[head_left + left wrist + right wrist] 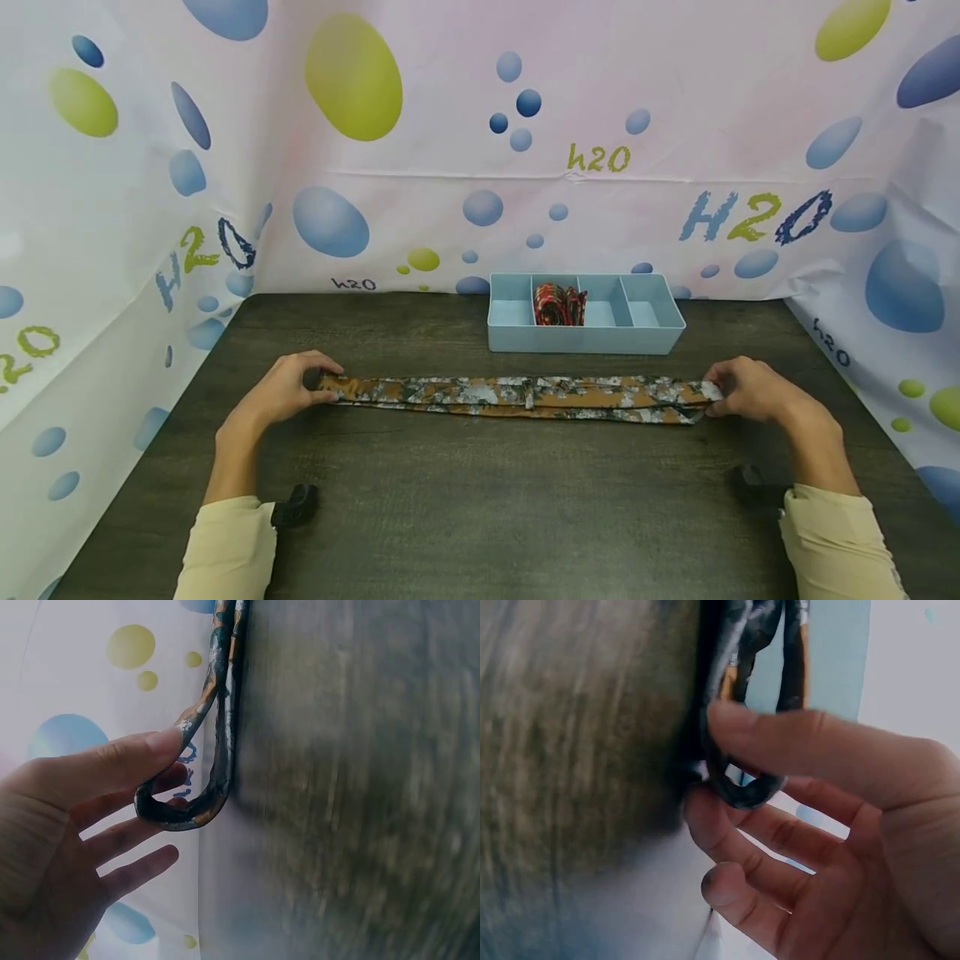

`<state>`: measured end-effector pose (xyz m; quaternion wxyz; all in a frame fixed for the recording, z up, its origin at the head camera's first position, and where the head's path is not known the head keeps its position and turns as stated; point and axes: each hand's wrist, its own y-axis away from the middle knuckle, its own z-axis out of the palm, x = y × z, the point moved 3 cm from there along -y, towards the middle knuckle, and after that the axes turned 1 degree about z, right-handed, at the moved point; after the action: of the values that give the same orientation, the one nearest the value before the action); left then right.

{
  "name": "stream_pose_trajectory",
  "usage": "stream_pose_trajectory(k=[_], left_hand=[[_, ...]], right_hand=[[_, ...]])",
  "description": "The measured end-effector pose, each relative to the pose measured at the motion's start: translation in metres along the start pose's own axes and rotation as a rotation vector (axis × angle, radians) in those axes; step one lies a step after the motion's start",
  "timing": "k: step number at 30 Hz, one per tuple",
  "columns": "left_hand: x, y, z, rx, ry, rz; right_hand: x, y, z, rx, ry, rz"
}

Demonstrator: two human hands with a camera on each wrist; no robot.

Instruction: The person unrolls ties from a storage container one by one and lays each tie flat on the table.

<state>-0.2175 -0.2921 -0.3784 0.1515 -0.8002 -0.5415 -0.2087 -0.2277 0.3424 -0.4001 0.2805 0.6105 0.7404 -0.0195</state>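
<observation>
Your left fingers [318,361] and right fingers [727,367] are narrowly pinching the brown floral cloth strip [450,392] at nine and three o'clock; uneven pulling is risking slippage.

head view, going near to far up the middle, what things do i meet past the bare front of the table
Long folded brown floral fabric strip → light-blue rectangular four-compartment tray → white-and-pink bubble-print backdrop.

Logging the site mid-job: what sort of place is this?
Probably a staged work booth: a bubble-patterned "H2O" backdrop encloses three visible sides of a dark tabletop, and a divided blue tray stands near the back edge.
</observation>
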Motion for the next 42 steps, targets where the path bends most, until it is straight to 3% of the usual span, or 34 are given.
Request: stream_pose_trajectory(k=[12, 23, 33, 42], left_hand=[[0.007, -0.001, -0.001, 0.030, -0.005, 0.010], [0.012, -0.001, -0.001, 0.043, 0.004, 0.020], [0.012, -0.004, 0.003, 0.032, -0.003, 0.034], [0.011, -0.004, 0.003, 0.034, 0.011, 0.032]], right_hand=[[-0.014, 0.006, -0.008, 0.054, 0.013, 0.020], [-0.028, 0.000, -0.016, 0.340, 0.006, -0.074], [-0.038, -0.018, -0.014, 0.505, -0.032, -0.118], [-0.044, -0.034, -0.012, 0.506, -0.086, -0.102]])
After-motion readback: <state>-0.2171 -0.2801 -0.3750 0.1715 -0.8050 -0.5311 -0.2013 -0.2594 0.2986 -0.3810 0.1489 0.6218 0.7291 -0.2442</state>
